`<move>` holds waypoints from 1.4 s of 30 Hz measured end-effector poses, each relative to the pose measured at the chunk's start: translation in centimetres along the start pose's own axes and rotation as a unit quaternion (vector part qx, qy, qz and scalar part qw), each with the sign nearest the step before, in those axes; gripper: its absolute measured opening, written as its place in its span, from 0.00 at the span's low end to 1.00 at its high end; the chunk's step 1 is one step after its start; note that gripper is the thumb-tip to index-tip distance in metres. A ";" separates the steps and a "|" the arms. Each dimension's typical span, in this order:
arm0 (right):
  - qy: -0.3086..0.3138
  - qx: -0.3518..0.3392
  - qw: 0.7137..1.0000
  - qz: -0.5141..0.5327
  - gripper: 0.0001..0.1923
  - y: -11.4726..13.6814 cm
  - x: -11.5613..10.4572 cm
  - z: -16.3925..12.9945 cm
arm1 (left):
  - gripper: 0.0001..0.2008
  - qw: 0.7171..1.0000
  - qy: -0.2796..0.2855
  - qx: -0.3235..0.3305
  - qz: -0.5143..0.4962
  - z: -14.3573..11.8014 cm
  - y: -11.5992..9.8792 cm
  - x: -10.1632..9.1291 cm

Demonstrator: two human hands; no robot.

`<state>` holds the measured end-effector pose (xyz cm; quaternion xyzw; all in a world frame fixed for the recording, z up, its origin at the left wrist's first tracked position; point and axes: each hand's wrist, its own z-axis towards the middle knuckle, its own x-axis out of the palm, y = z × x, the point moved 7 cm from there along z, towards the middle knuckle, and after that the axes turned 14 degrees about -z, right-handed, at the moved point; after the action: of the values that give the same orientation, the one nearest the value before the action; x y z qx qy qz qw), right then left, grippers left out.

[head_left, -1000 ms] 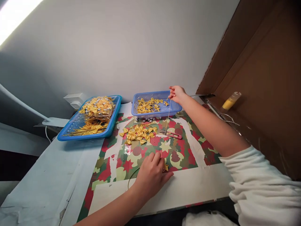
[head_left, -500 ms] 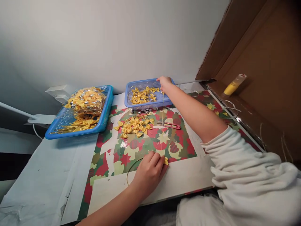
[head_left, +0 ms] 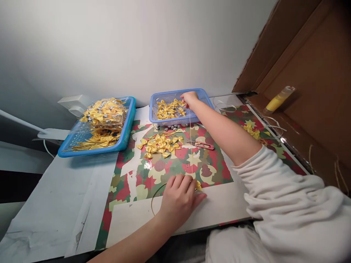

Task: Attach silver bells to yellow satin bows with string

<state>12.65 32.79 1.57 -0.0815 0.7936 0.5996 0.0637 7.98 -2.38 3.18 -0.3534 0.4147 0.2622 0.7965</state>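
Our left hand (head_left: 179, 197) rests low by the tabletop's front edge, back upward, fingers bent and thumb stuck out to the side. One yellow bow (head_left: 198, 186) pokes out between those fingers and the thumb, above the pale strip (head_left: 219, 201) along that edge; our knuckles hide whether we pinch it. A thin gold stem (head_left: 151, 205) curves out from the hand's other side.

Our right hand (head_left: 189, 99) is up toward the tabletop's back edge, over the right half of the blue basket (head_left: 178, 122), its fingers closed together on a fine thread (head_left: 190, 128). That thread drops straight toward our left hand, passing across the pink-handled snips (head_left: 204, 145).

Left of the snips we have a loose pile of yellow bows (head_left: 160, 144), and silver beads (head_left: 173, 128) sit along the basket's front edge. Toward the tabletop's back left corner stands a blue tray (head_left: 64, 152) with more bows.
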 end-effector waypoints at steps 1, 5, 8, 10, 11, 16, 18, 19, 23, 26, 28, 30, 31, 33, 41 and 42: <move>-0.004 0.001 1.000 -0.015 0.10 -0.2 -0.2 -0.3 | 0.13 1.000 -0.012 -0.014 -0.022 0.0 0.6 -0.8; -0.091 -0.084 0.977 -0.173 0.12 1.3 -2.7 -1.9 | 0.06 0.990 -0.029 -0.126 -0.049 -1.0 5.2 -4.2; -0.157 -0.215 0.911 -0.314 0.09 3.8 -3.9 -4.6 | 0.06 0.980 0.086 -0.168 -0.070 -2.4 7.4 -4.0; -0.146 -0.310 0.874 -0.343 0.06 4.9 -3.7 -7.5 | 0.06 0.971 0.132 -0.179 -0.088 -3.4 8.0 -3.5; -0.117 -0.363 0.855 -0.351 0.05 5.2 -3.1 -9.3 | 0.07 0.968 0.144 -0.182 -0.092 -3.7 8.1 -3.2; 0.206 -0.506 0.725 -0.419 0.06 1.7 1.8 -20.7 | 0.11 0.981 0.135 -0.130 -0.046 -2.2 7.5 -3.1; 0.249 -0.489 0.689 -0.474 0.09 -0.4 2.5 -23.8 | 0.12 0.992 0.092 -0.084 0.004 -0.4 6.7 -3.9; 0.248 -0.481 0.678 -0.497 0.07 -1.2 2.5 -24.8 | 0.12 0.995 0.071 -0.065 0.033 0.5 6.3 -4.3; 0.190 -0.443 0.694 -0.535 0.12 -1.9 0.7 -25.8 | 0.11 0.990 0.036 0.004 0.137 3.7 4.6 -4.7; 0.155 -0.418 0.717 -0.536 0.14 -1.5 -1.2 -25.8 | 0.11 0.981 0.036 0.034 0.186 5.1 3.8 -4.1; 0.140 -0.416 0.700 -0.563 0.15 -1.7 -1.8 -26.0 | 0.12 0.981 0.040 0.042 0.185 5.5 3.6 -3.6; 0.122 -0.424 0.675 -0.592 0.14 -2.3 -2.0 -26.3 | 0.12 0.984 0.038 0.039 0.169 5.7 3.6 -3.1; 0.109 -0.428 0.669 -0.598 0.14 -2.7 -2.0 -26.3 | 0.12 0.986 0.034 0.038 0.160 5.7 3.7 -2.9; 0.073 -0.433 0.679 -0.589 0.13 -3.3 -1.9 -26.2 | 0.12 0.990 0.022 0.039 0.133 5.6 4.0 -2.5; -0.089 -0.409 0.824 -0.382 0.10 -4.8 -3.8 -24.8 | 0.17 0.996 -0.034 -0.072 -0.036 4.6 7.6 -2.1; -0.092 -0.402 0.839 -0.356 0.10 -5.0 -4.0 -24.8 | 0.18 0.995 -0.027 -0.086 -0.047 4.5 7.9 -2.1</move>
<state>17.48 7.81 4.43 -0.3209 0.3898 0.8066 0.3073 3.40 5.69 4.08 -0.4322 0.3519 0.2682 0.7857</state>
